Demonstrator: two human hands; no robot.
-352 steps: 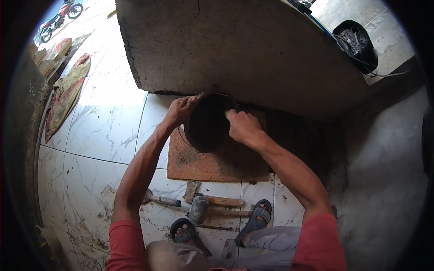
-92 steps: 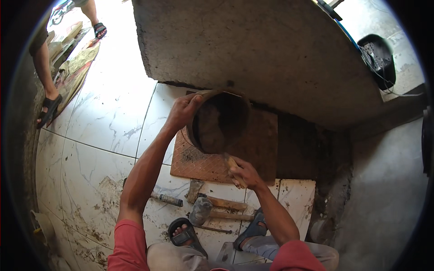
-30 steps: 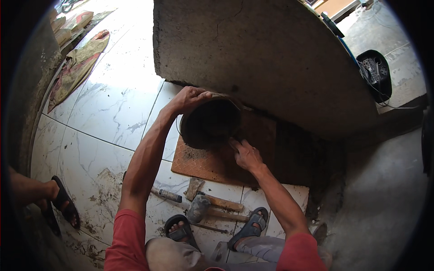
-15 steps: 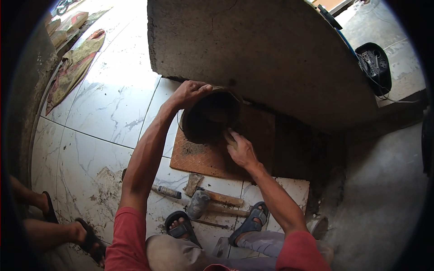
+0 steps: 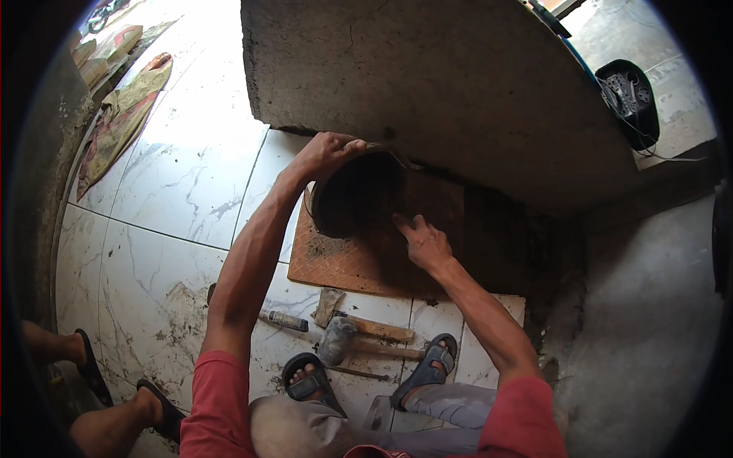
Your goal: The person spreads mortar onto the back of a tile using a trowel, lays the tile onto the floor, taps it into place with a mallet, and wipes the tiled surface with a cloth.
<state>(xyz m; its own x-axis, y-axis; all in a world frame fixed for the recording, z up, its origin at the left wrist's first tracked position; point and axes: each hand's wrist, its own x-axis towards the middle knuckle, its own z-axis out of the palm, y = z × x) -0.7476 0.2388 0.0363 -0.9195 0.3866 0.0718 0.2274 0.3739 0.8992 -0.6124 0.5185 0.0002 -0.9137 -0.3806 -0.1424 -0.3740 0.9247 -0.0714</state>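
My left hand (image 5: 336,156) grips the upper left rim of a dark bucket (image 5: 357,200), tilted with its mouth toward me over an orange textured board (image 5: 324,267). My right hand (image 5: 425,240) is at the bucket's lower right, fingers curled on a tool handle, mostly hidden and in shadow; the tool's head cannot be made out. Between the board and my feet lie a hatchet (image 5: 374,328), a grey-headed mallet (image 5: 336,343), a thin metal rod (image 5: 364,373) and a tool with a dark grip (image 5: 289,319).
A concrete slab (image 5: 431,76) overhangs the board. Marbled floor tiles (image 5: 153,244) spread leftward to folded sacking (image 5: 122,126). A black container with cables (image 5: 630,103) sits upper right. A co-worker's sandalled feet (image 5: 149,404) are at lower left, near my left arm.
Compared with three seconds ago, my right hand is higher at the bucket's mouth. The co-worker's feet shifted from upper left to lower left. In the last half second my right hand moved slightly rightward.
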